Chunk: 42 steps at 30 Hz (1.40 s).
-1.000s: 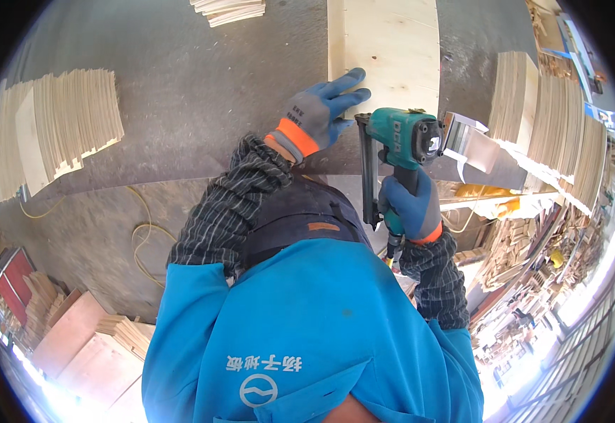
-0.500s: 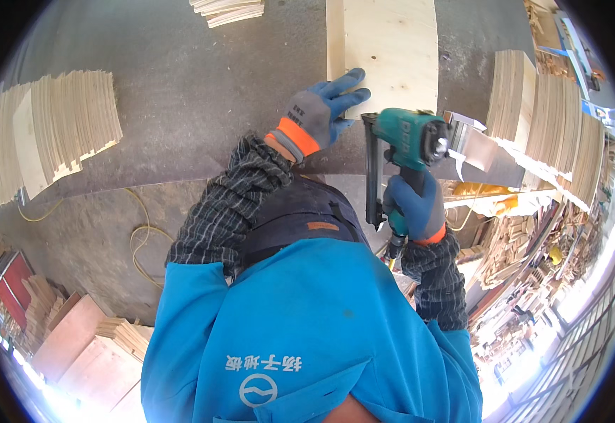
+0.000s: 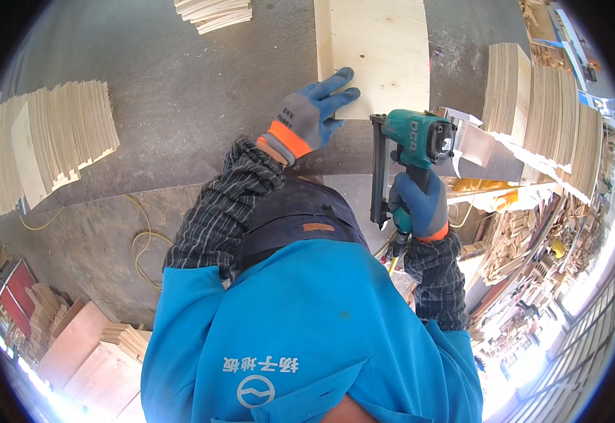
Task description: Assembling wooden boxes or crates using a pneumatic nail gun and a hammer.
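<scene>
In a grey and blue glove, my left hand lies at the near left corner of a pale wooden box, its fingers stretched over the edge. A raised side strip runs along the box's left. My gloved right hand is wrapped round the grip of a teal and black pneumatic nail gun. The gun is held just off the box's near right corner, its black magazine on the left side. A hose fitting shows below the grip.
Stacks of thin wooden boards stand at the left and right of the dark table; another bundle lies at the far edge. A yellow hose coils on the floor. Wood scraps are heaped at the right.
The box and my left hand on it appear slightly further left. My right hand has carried the nail gun a little to the right, widening the gap between gun and left hand.
</scene>
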Tool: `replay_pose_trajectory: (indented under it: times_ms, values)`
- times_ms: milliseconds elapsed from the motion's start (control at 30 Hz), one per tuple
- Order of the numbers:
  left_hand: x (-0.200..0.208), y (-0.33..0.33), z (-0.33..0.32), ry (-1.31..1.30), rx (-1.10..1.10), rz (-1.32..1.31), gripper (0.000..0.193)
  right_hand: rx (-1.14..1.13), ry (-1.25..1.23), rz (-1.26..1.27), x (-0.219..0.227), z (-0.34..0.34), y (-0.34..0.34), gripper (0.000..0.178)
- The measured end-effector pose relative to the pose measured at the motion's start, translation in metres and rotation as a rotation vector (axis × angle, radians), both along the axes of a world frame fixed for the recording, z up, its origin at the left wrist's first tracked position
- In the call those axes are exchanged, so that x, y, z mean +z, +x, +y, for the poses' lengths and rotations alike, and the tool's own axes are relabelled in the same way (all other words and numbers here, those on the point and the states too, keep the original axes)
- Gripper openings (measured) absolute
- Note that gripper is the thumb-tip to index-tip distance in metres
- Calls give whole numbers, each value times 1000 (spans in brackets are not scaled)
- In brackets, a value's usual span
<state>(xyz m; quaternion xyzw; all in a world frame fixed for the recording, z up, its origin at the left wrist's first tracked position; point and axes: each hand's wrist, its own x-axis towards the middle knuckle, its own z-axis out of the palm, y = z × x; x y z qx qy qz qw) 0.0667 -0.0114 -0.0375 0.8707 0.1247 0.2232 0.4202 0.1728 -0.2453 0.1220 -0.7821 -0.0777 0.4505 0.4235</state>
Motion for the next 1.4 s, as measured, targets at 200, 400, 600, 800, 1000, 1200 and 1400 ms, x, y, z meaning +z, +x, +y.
replay_pose_trajectory:
  times_ms: [200,400,600,800,1000,1200,1400]
  values:
    - [0,1,0,19,12,-4,67,10,32,-39,7,-8,9,24]
    - [3,1,0,-25,-13,-4,64,-56,22,-48,13,-19,20,29]
    - [6,2,2,-9,-21,-55,62,-113,25,-3,7,-22,25,33]
    - [8,1,1,-1,-19,-24,62,-73,-27,-9,7,-23,29,31]
    - [5,1,1,8,-25,-24,62,-63,30,-63,16,-31,37,24]
    - [3,1,1,-9,-41,-34,65,-91,68,1,15,-41,49,25]
    - [6,1,1,-17,-49,-19,66,-46,-6,-39,4,-43,51,51]
